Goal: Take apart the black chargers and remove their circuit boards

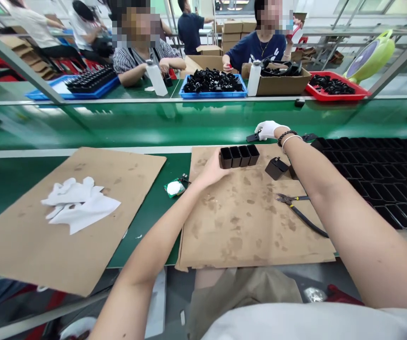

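Observation:
Four-sided black open-topped boxes (239, 157) stand side by side in a short row on the brown cardboard. Bare, my left hand (213, 169) grips the row at its left end, thumb along the front; its other fingers are partly hidden. My right hand (267, 130), in a white glove, reaches to the far edge of the bench, closed on a small flat black plastic piece (252, 137). Another black box (276, 168) lies tilted below my right wrist. Cutting pliers (290, 200) with black and yellow handles lie on the cardboard (224, 236), partly covered by my right forearm.
Many black boxes (377, 160) fill the right side. White cloth gloves (79, 200) lie on a left cardboard sheet (19, 236). A white-and-green item (174, 188) sits between the sheets. Beyond the green conveyor (154, 123), people work beside a blue tray (212, 94) and red tray (345, 97).

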